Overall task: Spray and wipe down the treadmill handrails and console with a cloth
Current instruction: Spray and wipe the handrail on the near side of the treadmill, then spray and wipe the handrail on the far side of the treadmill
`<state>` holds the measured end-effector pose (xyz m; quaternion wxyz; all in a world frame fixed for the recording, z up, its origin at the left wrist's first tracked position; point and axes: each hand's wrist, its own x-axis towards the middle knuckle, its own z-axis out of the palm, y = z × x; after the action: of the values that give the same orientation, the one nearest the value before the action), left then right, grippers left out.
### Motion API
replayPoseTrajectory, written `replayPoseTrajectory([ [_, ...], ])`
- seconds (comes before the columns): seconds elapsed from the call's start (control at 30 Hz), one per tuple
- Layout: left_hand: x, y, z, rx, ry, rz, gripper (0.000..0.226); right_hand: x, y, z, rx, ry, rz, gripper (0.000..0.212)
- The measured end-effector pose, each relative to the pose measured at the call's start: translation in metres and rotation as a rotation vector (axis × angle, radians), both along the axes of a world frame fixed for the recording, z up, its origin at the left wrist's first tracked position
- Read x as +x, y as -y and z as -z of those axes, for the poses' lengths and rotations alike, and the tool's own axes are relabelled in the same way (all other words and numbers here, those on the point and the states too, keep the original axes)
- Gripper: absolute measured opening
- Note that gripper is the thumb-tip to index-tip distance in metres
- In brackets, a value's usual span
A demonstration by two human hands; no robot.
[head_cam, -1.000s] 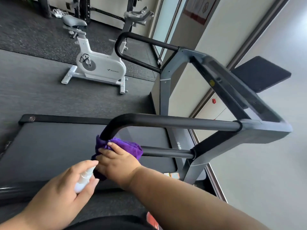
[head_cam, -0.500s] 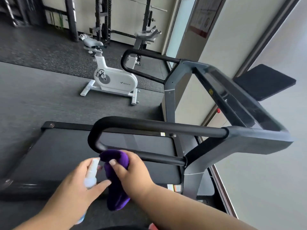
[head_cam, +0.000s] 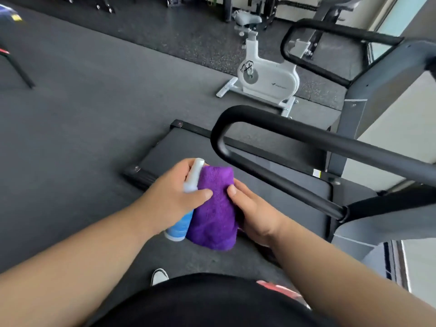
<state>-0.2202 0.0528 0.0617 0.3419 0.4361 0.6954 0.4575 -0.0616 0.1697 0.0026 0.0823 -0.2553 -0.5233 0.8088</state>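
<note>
The left hand (head_cam: 174, 197) gripped the spray bottle (head_cam: 188, 201); the right hand (head_cam: 252, 208) clutched the purple cloth (head_cam: 214, 208) upright. The near handrail (head_cam: 295, 135) lay just far-right, running rightward, nearer the right hand.

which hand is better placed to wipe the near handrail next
Right, probably. The right hand holds the purple cloth and is nearer the near handrail; the left hand is occupied with the spray bottle.

white exercise bike (head_cam: 266, 76) | dark floor (head_cam: 94, 102) (rubber mat behind) | rack feet (head_cam: 103, 5)
</note>
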Motion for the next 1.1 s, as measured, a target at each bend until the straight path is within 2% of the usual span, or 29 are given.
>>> replayPoseTrajectory([
  [0.1,-0.016,0.014,-0.006,0.041,0.131,-0.028,0.049,-0.018,0.001,0.005,-0.102,-0.021,-0.118,0.096],
  [0.17,-0.028,0.022,-0.005,0.045,0.188,-0.077,0.053,-0.038,0.008,0.004,-0.128,-0.038,-0.12,0.097],
  [0.37,-0.091,0.057,0.014,-0.012,0.161,-0.332,0.029,-0.115,0.036,-0.002,-0.133,-0.097,0.068,0.052],
  [0.43,-0.121,0.07,0.021,-0.023,0.134,-0.408,0.026,-0.149,0.049,0.001,-0.135,-0.081,0.053,0.051],
  [0.57,-0.194,0.097,0.03,-0.04,0.075,-0.519,0.036,-0.229,0.074,0.005,-0.127,-0.042,0.073,0.055],
  [0.77,-0.323,0.144,0.032,-0.033,-0.027,-0.474,0.056,-0.351,0.106,0.003,-0.054,0.056,0.182,0.035],
  [0.93,-0.413,0.163,0.026,-0.072,-0.078,-0.421,0.052,-0.431,0.122,-0.004,-0.026,0.068,0.289,0.042],
  [1.0,-0.439,0.162,0.029,-0.072,-0.072,-0.418,0.052,-0.454,0.121,-0.005,0.026,0.077,0.342,0.038],
  [1.1,-0.472,0.153,0.036,-0.092,-0.067,-0.393,0.053,-0.483,0.111,-0.005,0.389,0.158,0.311,0.045],
])
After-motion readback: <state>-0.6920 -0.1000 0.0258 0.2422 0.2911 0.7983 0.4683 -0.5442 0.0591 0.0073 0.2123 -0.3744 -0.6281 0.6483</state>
